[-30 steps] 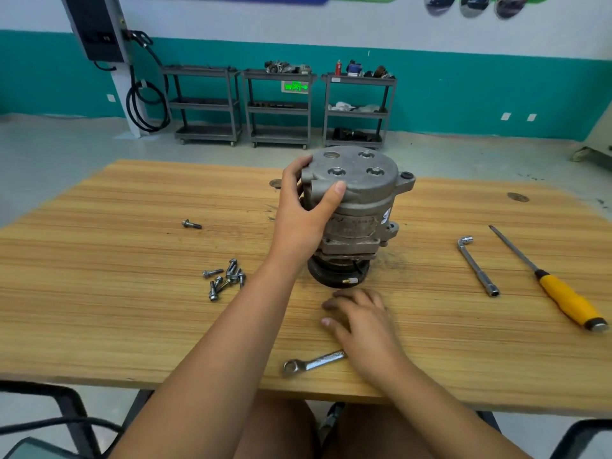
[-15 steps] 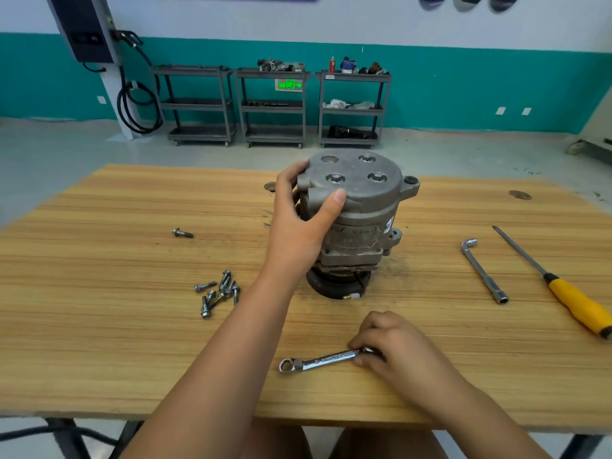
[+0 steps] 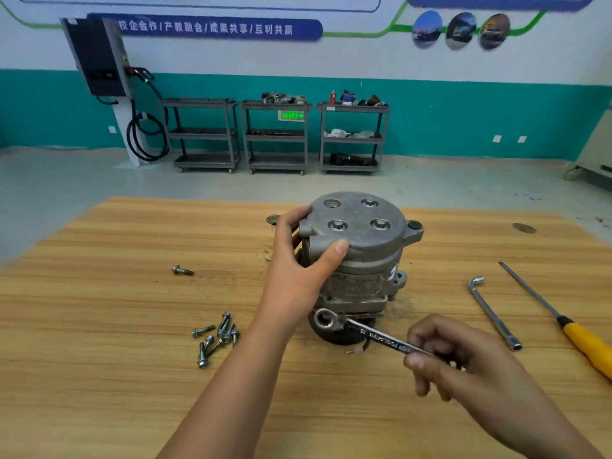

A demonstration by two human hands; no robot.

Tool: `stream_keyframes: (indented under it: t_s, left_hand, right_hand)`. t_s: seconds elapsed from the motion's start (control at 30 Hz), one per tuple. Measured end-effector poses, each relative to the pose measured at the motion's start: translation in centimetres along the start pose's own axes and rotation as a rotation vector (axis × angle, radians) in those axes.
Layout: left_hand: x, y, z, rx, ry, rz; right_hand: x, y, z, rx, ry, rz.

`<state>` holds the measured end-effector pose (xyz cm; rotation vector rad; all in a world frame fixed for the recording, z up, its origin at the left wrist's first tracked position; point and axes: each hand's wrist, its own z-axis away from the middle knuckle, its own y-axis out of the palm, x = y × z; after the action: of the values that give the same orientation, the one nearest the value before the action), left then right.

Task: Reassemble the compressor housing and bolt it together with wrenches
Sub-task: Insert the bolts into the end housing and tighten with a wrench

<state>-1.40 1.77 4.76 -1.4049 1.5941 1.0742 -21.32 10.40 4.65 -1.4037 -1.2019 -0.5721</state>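
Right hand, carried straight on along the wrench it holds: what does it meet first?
Probably the compressor, low on its body: the wrench in the right hand points its ring end there. Depth is unclear, so it may pass in front.

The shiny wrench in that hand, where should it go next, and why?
Probably lift its ring end onto one of the three bolt heads seated in the top of the grey metal compressor housing. The right hand pinches the silver ring wrench low near the housing, and the left hand grips the top steady.
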Motion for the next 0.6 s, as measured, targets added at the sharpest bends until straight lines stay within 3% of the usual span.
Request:
stream_keyframes:
  t_s: [0.2,0.47,0.6]
  left_hand:
    - [-0.1,0.1,0.0,0.009,-0.009,0.014]
    - [0.2,0.0,-0.1,0.011,0.010,0.012]
    - [0.4,-0.1,-0.3,0.014,0.014,0.024]
  right_hand:
    - [2.5,-2.2,-3.4,-0.287,0.015,-0.441]
    - [4.7,-4.4,-8.8,-0.424,0.036,-0.638]
    - [4.3,-4.2,-11.3,-0.391,0.062,-0.792]
